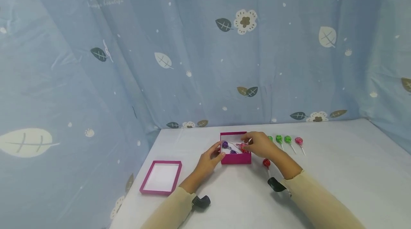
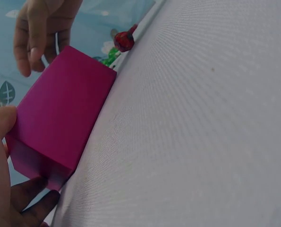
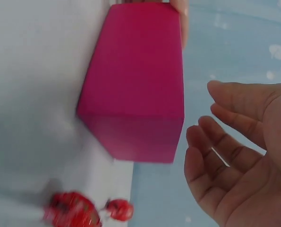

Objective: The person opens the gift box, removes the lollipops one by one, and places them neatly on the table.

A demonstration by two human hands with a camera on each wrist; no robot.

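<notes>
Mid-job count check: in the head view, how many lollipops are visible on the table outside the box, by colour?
Green lollipops: 3 (one partly hidden by the right hand)
Pink lollipop: 1
Red lollipop: 1
Total: 5 in sight

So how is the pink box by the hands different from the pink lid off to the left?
Depth: the box has tall walls, while the lid has only a low rim. Contents: the box holds lollipops; nothing shows inside the lid. Handling: the left hand grips the box, while the lid lies untouched on the table. Both share deep pink sides and white insides, and both lie open side up.
</notes>
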